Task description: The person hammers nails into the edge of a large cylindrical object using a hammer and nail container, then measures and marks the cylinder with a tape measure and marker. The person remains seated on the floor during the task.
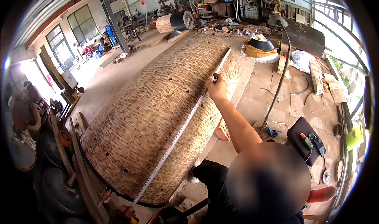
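Note:
A large brown cylinder (158,101) with a rough, flecked surface and several small dark holes lies on its side. Along its length runs a white measuring tape (169,149), from the far rim to the near one. At the lower edge, my left hand (127,213) is closed around the tape's near end; shadow and the picture's edge hide much of it. My right hand is out of view. Another person's bare arm reaches over from the right. Their hand (218,88) rests on the tape toward its far end, with a small dark object in the fingers.
Boards (85,184) and dark round parts crowd the lower left. At right, a lamp stand (282,72) rises beside a black case (304,141) holding small items. The other person bends close at lower right. A smaller cylinder (173,22) lies farther back, before cluttered machines.

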Demonstrator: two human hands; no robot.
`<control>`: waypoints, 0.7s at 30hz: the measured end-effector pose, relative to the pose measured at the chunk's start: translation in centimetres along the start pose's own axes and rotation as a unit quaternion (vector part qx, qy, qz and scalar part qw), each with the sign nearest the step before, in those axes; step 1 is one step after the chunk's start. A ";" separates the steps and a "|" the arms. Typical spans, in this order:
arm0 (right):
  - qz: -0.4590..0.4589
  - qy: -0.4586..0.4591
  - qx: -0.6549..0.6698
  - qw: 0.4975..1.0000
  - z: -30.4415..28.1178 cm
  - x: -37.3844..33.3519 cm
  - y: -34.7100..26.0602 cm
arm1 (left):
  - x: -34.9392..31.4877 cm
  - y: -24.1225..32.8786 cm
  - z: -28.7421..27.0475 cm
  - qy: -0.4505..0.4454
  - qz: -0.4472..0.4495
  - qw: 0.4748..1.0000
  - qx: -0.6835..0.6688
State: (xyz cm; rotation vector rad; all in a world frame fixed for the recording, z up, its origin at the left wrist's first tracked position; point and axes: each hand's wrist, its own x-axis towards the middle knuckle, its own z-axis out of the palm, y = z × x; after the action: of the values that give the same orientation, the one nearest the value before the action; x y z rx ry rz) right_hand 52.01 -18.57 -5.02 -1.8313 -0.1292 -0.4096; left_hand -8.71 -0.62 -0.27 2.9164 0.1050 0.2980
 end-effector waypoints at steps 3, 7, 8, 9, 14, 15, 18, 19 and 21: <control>-0.003 0.001 -0.027 1.000 -0.3 0.6 1.3 | 0.8 0.7 0.5 0.002 -0.060 0.991 -0.121; -0.022 0.000 -0.036 0.999 0.3 1.3 1.7 | 0.8 -0.4 1.2 -0.036 -0.267 0.893 -0.361; -0.022 -0.002 -0.040 0.999 0.5 1.4 1.5 | 0.2 -1.4 1.8 -0.030 -0.269 0.893 -0.361; -0.037 0.004 -0.051 0.998 0.8 1.6 1.4 | -0.9 -2.7 2.8 -0.024 -0.271 0.892 -0.360; -0.076 0.025 -0.090 0.993 1.8 3.0 0.9 | -2.8 -7.1 4.4 -0.079 -0.343 0.737 -0.577; -0.085 0.029 -0.093 0.992 2.0 3.3 0.8 | -3.2 -7.9 4.5 -0.091 -0.341 0.719 -0.599; -0.079 0.022 -0.098 0.992 2.2 4.4 0.8 | -2.0 -7.4 4.6 -0.077 -0.307 0.635 -0.705; -0.072 0.011 -0.088 0.993 2.5 4.2 0.1 | -2.0 -6.6 4.1 -0.055 -0.294 0.603 -0.740; -0.057 -0.011 -0.080 0.995 2.8 3.7 -1.0 | -3.8 -7.7 4.2 -0.005 -0.337 0.433 -0.836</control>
State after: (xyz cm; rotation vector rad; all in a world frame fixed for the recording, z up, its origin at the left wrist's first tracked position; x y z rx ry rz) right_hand 55.80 -16.04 -3.55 -1.9926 -0.2226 -0.4927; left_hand -11.89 5.73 -6.68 0.6807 0.5452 0.0688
